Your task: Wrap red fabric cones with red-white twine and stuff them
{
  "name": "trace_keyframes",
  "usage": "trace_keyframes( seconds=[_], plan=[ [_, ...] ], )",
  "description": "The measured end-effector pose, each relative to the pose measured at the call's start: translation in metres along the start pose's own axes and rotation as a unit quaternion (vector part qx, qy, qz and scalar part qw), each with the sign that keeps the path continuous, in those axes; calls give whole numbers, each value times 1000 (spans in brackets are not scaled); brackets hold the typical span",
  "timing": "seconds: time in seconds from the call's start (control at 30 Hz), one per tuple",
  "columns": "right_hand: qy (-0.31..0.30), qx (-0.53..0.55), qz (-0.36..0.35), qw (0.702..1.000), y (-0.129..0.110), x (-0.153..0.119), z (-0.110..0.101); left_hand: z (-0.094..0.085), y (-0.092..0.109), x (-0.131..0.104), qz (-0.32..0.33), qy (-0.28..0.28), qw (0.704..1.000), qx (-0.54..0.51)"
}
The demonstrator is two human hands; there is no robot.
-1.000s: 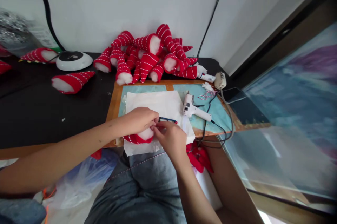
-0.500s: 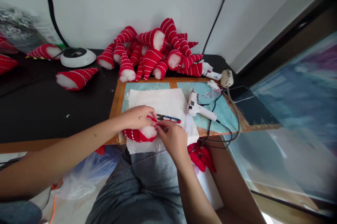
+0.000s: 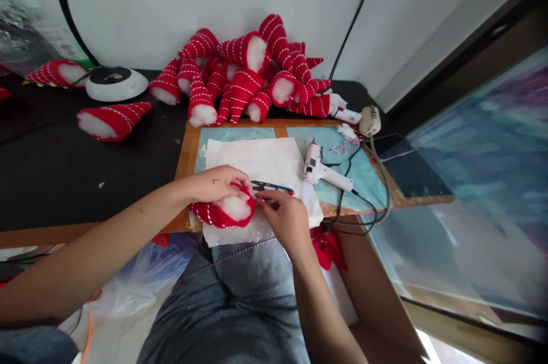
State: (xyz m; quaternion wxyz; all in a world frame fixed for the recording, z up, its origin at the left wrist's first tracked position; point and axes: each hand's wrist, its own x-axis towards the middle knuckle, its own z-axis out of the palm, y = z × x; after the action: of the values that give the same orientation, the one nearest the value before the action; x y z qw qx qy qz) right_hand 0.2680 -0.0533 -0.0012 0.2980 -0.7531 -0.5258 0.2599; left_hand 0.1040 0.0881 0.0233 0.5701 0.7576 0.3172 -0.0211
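My left hand (image 3: 229, 179) grips the upper rim of a red cone (image 3: 214, 215) with white stuffing showing at its open end. Just right of that opening is my right hand (image 3: 280, 210), its thumb and finger pinched near the rim on something too small to make out. A striped cord (image 3: 231, 257) lies across my lap below. Behind my fingers, small snips (image 3: 274, 187) rest on a white sheet (image 3: 252, 156). A white glue gun (image 3: 323, 169) lies on its side to the right of the sheet.
Many striped red cones (image 3: 246, 87) are heaped against the wall, and one lone cone (image 3: 115, 121) lies to the left. A white round base (image 3: 116, 85) stands behind it. Cables (image 3: 363, 221) loop over the board's right edge, near a dark phone (image 3: 391, 147).
The red cone has turned so its stuffed opening shows more fully. My right hand has drawn slightly away from the rim. The whole view has shifted a little.
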Motion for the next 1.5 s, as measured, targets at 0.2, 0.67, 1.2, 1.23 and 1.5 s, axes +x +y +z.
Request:
trace_keyframes(
  seconds=[0.2, 0.67, 1.2, 1.23, 1.5],
  plan=[
    [22, 34, -27, 999, 2, -2, 0, 2, 8, -5, -5, 0, 999, 36],
    [222, -100, -165, 956, 27, -9, -31, 16, 6, 1, -21, 36, 998, 40],
    [231, -347, -180, 891, 102, 64, -94, 16, 0, -1, -23, 48, 998, 16],
    [253, -330, -189, 890, 98, 57, -95, 16, -1, -1, -22, 49, 998, 12],
    [180, -22, -250, 951, 45, -50, -75, 16, -5, -1, -24, 48, 999, -5]
  ],
)
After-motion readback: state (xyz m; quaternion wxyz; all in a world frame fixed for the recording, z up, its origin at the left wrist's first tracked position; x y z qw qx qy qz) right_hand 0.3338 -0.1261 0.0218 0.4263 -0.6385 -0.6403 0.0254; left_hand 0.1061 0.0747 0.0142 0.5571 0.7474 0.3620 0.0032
